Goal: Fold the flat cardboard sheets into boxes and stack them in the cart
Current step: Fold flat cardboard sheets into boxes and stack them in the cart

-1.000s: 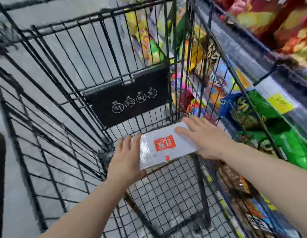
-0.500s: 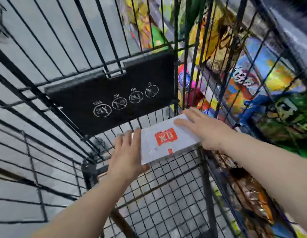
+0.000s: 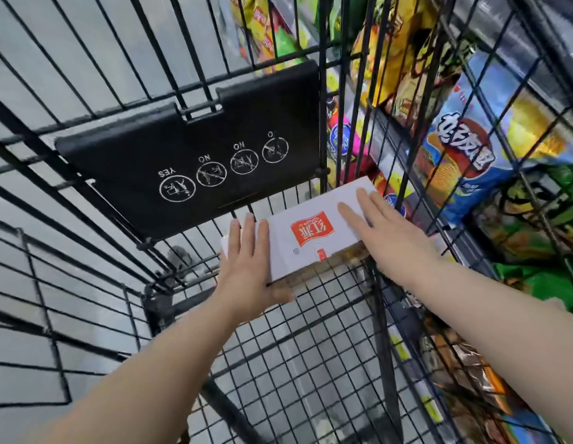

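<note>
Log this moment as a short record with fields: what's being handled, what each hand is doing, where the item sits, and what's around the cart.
item: white box with a red label
left hand: left hand flat on the box's left end, thumb under its near edge
right hand: right hand flat on top of the box's right end, fingers straight
location: inside the cart, at the far right corner, low near the wire floor
cart detail: black panel with YES/NO symbols on the far wall
surroundings: snack bags on shelves beyond the cart's right side

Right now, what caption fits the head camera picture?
Two hands, left hand and right hand, set a white box low inside the black wire cart.
</note>
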`<state>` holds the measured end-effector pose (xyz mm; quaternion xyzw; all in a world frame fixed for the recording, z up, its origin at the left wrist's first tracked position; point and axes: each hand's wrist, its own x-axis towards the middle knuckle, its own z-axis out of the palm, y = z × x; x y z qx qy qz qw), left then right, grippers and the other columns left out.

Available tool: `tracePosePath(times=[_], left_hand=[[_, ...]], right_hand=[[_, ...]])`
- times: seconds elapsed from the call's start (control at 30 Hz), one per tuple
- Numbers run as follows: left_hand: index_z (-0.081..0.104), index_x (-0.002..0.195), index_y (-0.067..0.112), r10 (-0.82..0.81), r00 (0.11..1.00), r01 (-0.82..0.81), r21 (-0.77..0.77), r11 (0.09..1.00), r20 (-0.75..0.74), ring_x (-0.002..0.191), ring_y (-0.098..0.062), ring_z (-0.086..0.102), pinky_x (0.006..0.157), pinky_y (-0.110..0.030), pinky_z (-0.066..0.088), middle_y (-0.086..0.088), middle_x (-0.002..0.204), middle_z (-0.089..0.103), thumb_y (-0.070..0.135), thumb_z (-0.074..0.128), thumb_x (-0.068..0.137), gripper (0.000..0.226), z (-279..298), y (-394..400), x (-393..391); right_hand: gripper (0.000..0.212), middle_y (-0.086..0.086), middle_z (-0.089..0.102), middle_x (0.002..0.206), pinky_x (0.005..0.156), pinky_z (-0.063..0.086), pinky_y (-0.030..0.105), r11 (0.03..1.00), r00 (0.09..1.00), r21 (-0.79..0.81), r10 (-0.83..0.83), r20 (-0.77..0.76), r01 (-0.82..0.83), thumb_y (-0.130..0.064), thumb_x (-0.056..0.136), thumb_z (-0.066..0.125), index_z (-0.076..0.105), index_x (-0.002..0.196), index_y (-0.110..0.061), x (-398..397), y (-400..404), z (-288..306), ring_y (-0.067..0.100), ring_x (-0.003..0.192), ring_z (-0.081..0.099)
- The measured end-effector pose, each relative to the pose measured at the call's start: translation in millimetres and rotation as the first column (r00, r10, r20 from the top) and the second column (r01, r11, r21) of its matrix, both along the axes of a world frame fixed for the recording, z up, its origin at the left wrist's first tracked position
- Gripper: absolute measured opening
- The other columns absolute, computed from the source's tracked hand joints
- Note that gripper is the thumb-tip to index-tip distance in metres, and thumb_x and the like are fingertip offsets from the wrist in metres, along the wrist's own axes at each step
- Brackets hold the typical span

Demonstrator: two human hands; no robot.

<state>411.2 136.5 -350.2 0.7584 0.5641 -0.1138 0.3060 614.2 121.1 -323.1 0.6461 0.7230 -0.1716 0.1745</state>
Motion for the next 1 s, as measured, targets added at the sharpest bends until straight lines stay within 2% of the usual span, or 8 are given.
tracePosePath(times=[0.07,0.17,0.4,0.6,0.67,0.77,0.87,1.0], left_hand=[[-0.022,0.141,0.016,0.030,0.999,-0.029,-0.047,0.998,0.027,0.135,-0.021,-0.033,0.111,-0.045,-0.014,-0.002,0.148,-0.032,0.041,0.064,0.079,0.109,5.1,0.9,-1.7],[-0.002,0.144,0.015,0.081,0.995,-0.087,0.113,0.990,0.065,0.141,-0.019,-0.016,0.113,-0.044,-0.006,-0.003,0.154,-0.016,0.043,0.058,0.082,0.091,15.4,-5.3,0.6],[0.041,0.130,0.020,-0.046,0.982,-0.007,0.278,0.961,0.184,0.126,-0.017,0.036,0.105,-0.034,0.034,0.002,0.137,0.039,0.026,0.050,0.089,0.042,92.8,-51.0,-3.7],[0.052,0.118,0.022,-0.189,0.956,0.098,0.360,0.928,0.225,0.112,-0.019,0.048,0.092,-0.037,0.043,0.003,0.120,0.053,0.028,0.053,0.085,0.034,184.3,-96.4,-5.6],[0.054,0.115,0.022,-0.276,0.935,0.182,0.363,0.914,0.224,0.109,-0.020,0.051,0.089,-0.036,0.044,0.002,0.116,0.055,0.031,0.054,0.084,0.032,212.2,-113.3,-0.6],[0.058,0.113,0.024,-0.458,0.856,0.351,0.380,0.856,0.240,0.105,-0.020,0.053,0.087,-0.029,0.039,0.002,0.111,0.058,0.036,0.059,0.081,0.035,245.4,-143.3,14.8],[0.060,0.111,0.021,-0.697,0.679,0.585,0.405,0.703,0.230,0.090,-0.012,0.055,0.079,-0.025,0.040,0.001,0.099,0.063,0.052,0.048,0.072,0.051,270.8,-164.0,27.2],[0.061,0.105,0.016,-0.956,0.290,0.813,0.518,0.264,0.033,0.086,-0.012,0.055,0.084,-0.024,0.032,-0.004,0.091,0.069,0.044,0.044,0.073,0.047,310.7,-220.6,63.4]], right_hand=[[0.083,0.009,-0.017,0.154,0.115,0.006,0.029,0.998,0.994,0.000,-0.068,-0.088,0.069,0.012,0.085,0.038,-0.011,0.146,-0.018,-1.2,-1.7,-1.1,0.024,0.143,-0.013],[0.070,0.003,-0.003,0.156,0.115,0.001,0.024,0.993,0.975,0.034,-0.105,-0.197,0.114,-0.001,0.090,0.041,0.002,0.147,-0.018,-1.4,-10.9,4.3,0.018,0.144,-0.003],[0.034,0.005,0.056,0.125,0.089,0.039,0.030,0.930,0.843,0.029,-0.319,-0.433,0.366,-0.025,0.090,0.051,0.051,0.122,-0.017,-20.0,-62.8,71.5,0.023,0.117,0.049],[0.018,-0.003,0.062,0.094,0.078,0.038,0.021,0.852,0.660,0.082,-0.337,-0.672,0.518,-0.023,0.083,0.060,0.062,0.100,-0.017,-20.5,-150.1,161.9,0.013,0.089,0.056],[0.024,-0.007,0.060,0.095,0.083,0.037,0.018,0.861,0.671,0.117,-0.292,-0.682,0.494,-0.025,0.084,0.062,0.062,0.105,-0.015,-17.1,-182.3,188.4,0.011,0.092,0.055],[0.040,-0.004,0.061,0.105,0.090,0.037,0.022,0.895,0.819,0.264,-0.167,-0.548,0.360,-0.036,0.080,0.051,0.061,0.113,-0.015,-7.0,-242.1,223.4,0.014,0.100,0.055],[0.041,0.006,0.064,0.106,0.087,0.039,0.028,0.921,0.901,0.298,-0.111,-0.418,0.252,-0.037,0.080,0.046,0.061,0.110,-0.014,1.0,-289.0,248.6,0.023,0.099,0.061],[0.040,0.007,0.067,0.098,0.078,0.050,0.035,0.854,0.940,0.417,-0.209,-0.271,0.310,-0.039,0.080,0.042,0.061,0.106,-0.015,10.7,-392.8,293.5,0.026,0.088,0.065]])
